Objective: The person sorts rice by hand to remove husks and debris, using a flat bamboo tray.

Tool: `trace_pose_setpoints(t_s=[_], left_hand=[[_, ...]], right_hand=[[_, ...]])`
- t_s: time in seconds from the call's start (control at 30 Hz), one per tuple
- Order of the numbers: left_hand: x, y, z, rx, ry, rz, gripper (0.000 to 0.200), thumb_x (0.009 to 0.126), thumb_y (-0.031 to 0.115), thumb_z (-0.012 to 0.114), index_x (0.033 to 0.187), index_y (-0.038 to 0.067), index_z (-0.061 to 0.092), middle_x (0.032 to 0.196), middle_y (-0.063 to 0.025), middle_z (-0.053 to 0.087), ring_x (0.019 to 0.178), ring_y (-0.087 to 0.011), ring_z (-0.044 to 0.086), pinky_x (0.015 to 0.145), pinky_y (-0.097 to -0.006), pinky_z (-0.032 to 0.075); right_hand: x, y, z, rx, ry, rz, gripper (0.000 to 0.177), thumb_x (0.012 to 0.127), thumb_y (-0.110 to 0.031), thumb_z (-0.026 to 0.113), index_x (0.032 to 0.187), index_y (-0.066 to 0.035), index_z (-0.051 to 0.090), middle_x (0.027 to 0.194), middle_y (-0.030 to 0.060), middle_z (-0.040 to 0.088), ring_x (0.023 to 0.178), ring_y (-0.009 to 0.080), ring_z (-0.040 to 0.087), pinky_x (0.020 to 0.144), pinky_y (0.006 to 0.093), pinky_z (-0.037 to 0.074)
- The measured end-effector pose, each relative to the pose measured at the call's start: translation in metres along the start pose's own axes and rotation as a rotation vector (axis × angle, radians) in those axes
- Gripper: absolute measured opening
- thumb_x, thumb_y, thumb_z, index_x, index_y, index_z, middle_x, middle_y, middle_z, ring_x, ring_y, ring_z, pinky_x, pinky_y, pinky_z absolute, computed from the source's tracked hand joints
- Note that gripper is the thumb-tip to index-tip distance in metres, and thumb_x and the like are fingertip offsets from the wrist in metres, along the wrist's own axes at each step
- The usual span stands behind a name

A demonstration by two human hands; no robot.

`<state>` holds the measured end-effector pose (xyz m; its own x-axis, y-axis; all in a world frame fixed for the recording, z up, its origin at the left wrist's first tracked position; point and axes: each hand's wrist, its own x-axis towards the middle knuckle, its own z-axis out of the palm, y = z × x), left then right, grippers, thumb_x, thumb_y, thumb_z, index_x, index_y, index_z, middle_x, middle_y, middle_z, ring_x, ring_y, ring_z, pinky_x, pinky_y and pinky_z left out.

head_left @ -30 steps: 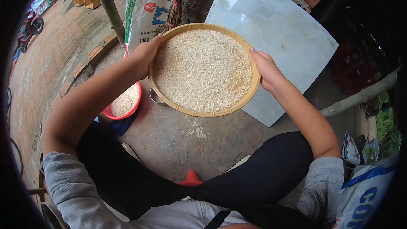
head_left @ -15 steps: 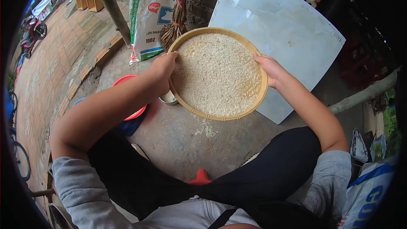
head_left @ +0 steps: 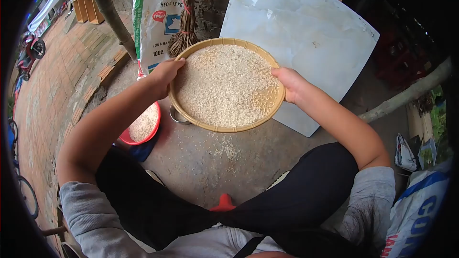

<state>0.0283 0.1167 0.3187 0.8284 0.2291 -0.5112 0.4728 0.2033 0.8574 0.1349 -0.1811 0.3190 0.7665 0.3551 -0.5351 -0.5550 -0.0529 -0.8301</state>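
Observation:
A round woven winnowing basket is held up in front of me, above the floor. Rice grains cover most of its bottom, thinner toward the right side where the weave shows through. My left hand is closed on the left rim, thumb on top and fingers out of sight beneath. On the right rim my right hand grips in the same way. Below the left forearm stands a red basin with rice in it. A metal bowl is partly hidden under the basket's left edge.
Spilled grains lie on the concrete floor. A large whitish board leans at the back right. Behind the basket are a feed sack and a straw broom. A pole crosses at right; another sack stands lower right.
The basket in both hands has shifted left and tilted, looking flatter. More of the red basin and its rice shows. The whole view has also shifted somewhat.

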Motion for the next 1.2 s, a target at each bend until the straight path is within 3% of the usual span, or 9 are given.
trace_pose_setpoints(t_s=[0.1, 0.23, 0.37, 0.53, 0.57, 0.7, 0.87, 1.07, 1.2], left_hand=[[0.002, 0.0, -0.002, -0.088, -0.01, -0.029, 0.031, 0.097, 0.027, 0.042, 0.118, 0.006, 0.05, 0.101, -0.0121, 0.061, 0.084, -0.0221, 0.065, 0.075, -0.0387, 0.055], [-0.031, -0.017, 0.045, -0.087, 0.122, 0.085, 0.033, 0.098, 0.028, 0.042, 0.122, 0.005, 0.049, 0.1, -0.0093, 0.059, 0.085, -0.0196, 0.06, 0.081, -0.0378, 0.051], [-0.019, 0.011, 0.006, -0.033, 0.039, -0.083, 0.032, 0.098, 0.025, 0.038, 0.117, 0.001, 0.048, 0.098, -0.0168, 0.062, 0.084, -0.0251, 0.067, 0.081, -0.0433, 0.055], [-0.045, -0.014, 0.037, -0.143, 0.139, 0.163, 0.031, 0.098, 0.021, 0.04, 0.123, 0.005, 0.047, 0.101, -0.0082, 0.059, 0.079, -0.0201, 0.061, 0.074, -0.0377, 0.054], [-0.046, -0.022, 0.038, -0.098, 0.176, 0.221, 0.032, 0.097, 0.021, 0.041, 0.125, 0.004, 0.045, 0.102, -0.0121, 0.061, 0.091, -0.0216, 0.064, 0.083, -0.0378, 0.052], [-0.047, 0.017, 0.003, -0.123, 0.045, -0.106, 0.035, 0.096, 0.026, 0.043, 0.117, -0.001, 0.048, 0.106, -0.0187, 0.062, 0.093, -0.0254, 0.065, 0.09, -0.0414, 0.05], [-0.067, -0.02, 0.037, -0.08, 0.283, 0.129, 0.033, 0.094, 0.024, 0.044, 0.117, 0.001, 0.049, 0.099, -0.0118, 0.062, 0.088, -0.0226, 0.062, 0.084, -0.0378, 0.049], [-0.069, 0.019, 0.006, -0.198, 0.164, -0.058, 0.031, 0.09, 0.019, 0.049, 0.112, -0.003, 0.051, 0.097, -0.0163, 0.063, 0.082, -0.0247, 0.066, 0.079, -0.04, 0.053], [-0.084, -0.002, 0.03, -0.304, 0.184, 0.061, 0.033, 0.09, 0.019, 0.05, 0.116, -0.001, 0.049, 0.102, -0.0144, 0.062, 0.089, -0.0235, 0.063, 0.085, -0.0398, 0.051]], right_hand=[[-0.01, -0.01, 0.005, -0.012, -0.02, -0.1, 0.034, 0.097, -0.017, 0.039, 0.122, 0.006, 0.045, 0.115, 0.021, 0.057, 0.106, 0.0306, 0.06, 0.091, 0.0444, 0.05], [-0.006, -0.034, -0.03, -0.011, -0.213, 0.188, 0.033, 0.095, -0.013, 0.04, 0.119, 0.009, 0.047, 0.113, 0.0207, 0.058, 0.101, 0.0296, 0.062, 0.086, 0.0435, 0.053], [-0.01, -0.011, -0.003, 0.012, -0.065, 0.033, 0.037, 0.095, -0.017, 0.039, 0.123, 0.007, 0.045, 0.118, 0.0221, 0.056, 0.105, 0.0293, 0.06, 0.091, 0.0426, 0.05], [-0.013, -0.038, -0.019, 0.061, -0.344, 0.136, 0.04, 0.098, -0.023, 0.036, 0.127, 0.004, 0.043, 0.124, 0.0203, 0.054, 0.112, 0.0272, 0.056, 0.096, 0.0423, 0.047], [-0.011, -0.034, -0.015, 0.068, -0.354, 0.132, 0.04, 0.098, -0.023, 0.036, 0.127, 0.004, 0.043, 0.124, 0.0203, 0.054, 0.112, 0.0272, 0.056, 0.096, 0.0423, 0.047], [-0.026, -0.021, 0.011, 0.074, -0.235, 0.033, 0.043, 0.098, -0.028, 0.034, 0.127, 0.002, 0.044, 0.124, 0.0192, 0.055, 0.112, 0.0279, 0.057, 0.096, 0.0431, 0.046], [-0.011, -0.029, -0.013, 0.043, -0.356, 0.05, 0.043, 0.098, -0.028, 0.034, 0.126, 0.003, 0.046, 0.123, 0.0186, 0.056, 0.111, 0.0264, 0.057, 0.095, 0.041, 0.047], [-0.009, -0.005, 0.006, -0.018, -0.262, 0.055, 0.044, 0.1, -0.031, 0.032, 0.127, 0.001, 0.046, 0.122, 0.0174, 0.056, 0.112, 0.0265, 0.057, 0.096, 0.0415, 0.047], [-0.029, -0.018, 0.011, 0.038, -0.359, 0.039, 0.048, 0.102, -0.034, 0.026, 0.128, 0.001, 0.044, 0.126, 0.0166, 0.053, 0.114, 0.0268, 0.056, 0.098, 0.0419, 0.046]])
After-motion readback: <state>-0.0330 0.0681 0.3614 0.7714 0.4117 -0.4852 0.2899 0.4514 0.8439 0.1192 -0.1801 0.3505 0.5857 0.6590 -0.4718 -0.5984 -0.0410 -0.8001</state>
